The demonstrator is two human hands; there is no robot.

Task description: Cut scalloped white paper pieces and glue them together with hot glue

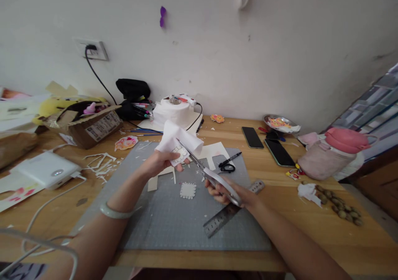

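white paper (pixel 177 141) in left hand (pixel 161 162) | scissors (pixel 207 174) in right hand (pixel 228 193)

2 bare forearms, no sleeves in view. Left wrist wears 1 pale green bangle (pixel 115 212) — smooth, rounded, jade-like. Right hand (pixel 228 191) and wrist — no rings, no watch visible.

A craft corner at home

A wooden desk (pixel 311 230) stands against a plain white wall. A grey cutting mat (pixel 174 218) lies under the left hand (pixel 161 162) and the right hand (pixel 226 191), with a metal ruler (pixel 230 211) just by the right hand. Paper scraps (pixel 99 162) lie left of the left hand, and a cardboard box (pixel 90 124) sits farther left. Behind the hands is a glue gun (pixel 186 100). Two phones (pixel 252 137) and a pink bottle (pixel 332 151) sit off to the right.
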